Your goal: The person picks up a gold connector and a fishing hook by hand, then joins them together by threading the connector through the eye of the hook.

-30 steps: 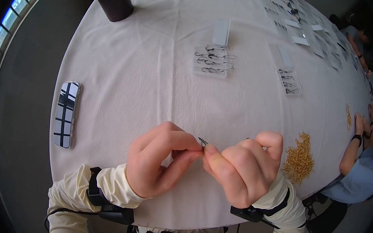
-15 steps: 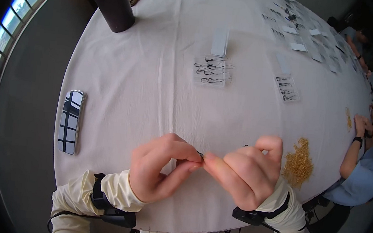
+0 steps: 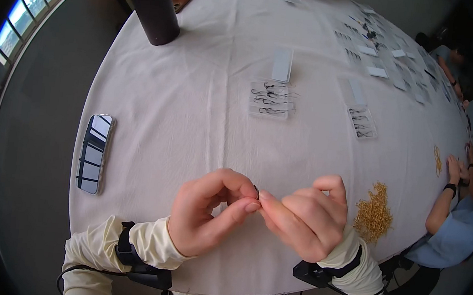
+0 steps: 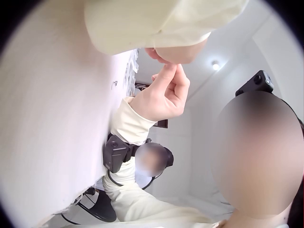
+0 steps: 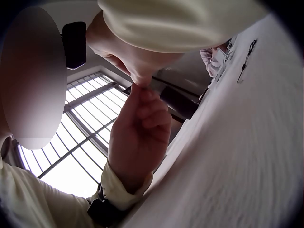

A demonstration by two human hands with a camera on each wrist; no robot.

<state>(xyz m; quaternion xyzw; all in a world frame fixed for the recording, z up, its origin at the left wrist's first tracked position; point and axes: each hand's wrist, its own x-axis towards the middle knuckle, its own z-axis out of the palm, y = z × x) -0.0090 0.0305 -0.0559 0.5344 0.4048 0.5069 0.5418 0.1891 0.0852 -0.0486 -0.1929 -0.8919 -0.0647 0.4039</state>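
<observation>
Close over the white tablecloth, my two hands meet fingertip to fingertip. My left hand [image 3: 204,211] pinches a small dark metal piece [image 3: 256,192] between thumb and index finger. From the other side, thumb and finger of my right hand [image 3: 307,224] grip the same piece; fingertips cover most of it, and I cannot tell its exact kind. In the right wrist view, a thin dark linked metal piece [image 5: 247,61] lies on the cloth beyond the hands. A heap of small gold-coloured metal pieces [image 3: 374,213] sits right of my right hand.
Ahead stands an open clear box [image 3: 268,116] of dark hooks, with another hook box [image 3: 361,125] to its right. A phone [image 3: 94,154] lies at left, a dark tumbler [image 3: 154,11] farther back. Several packets [image 3: 400,72] cover the far right, where other people sit.
The dark piece showed above the fingertips a second ago; now the fingers hide most of it. My hands stay together, and the view has tilted up slightly.
</observation>
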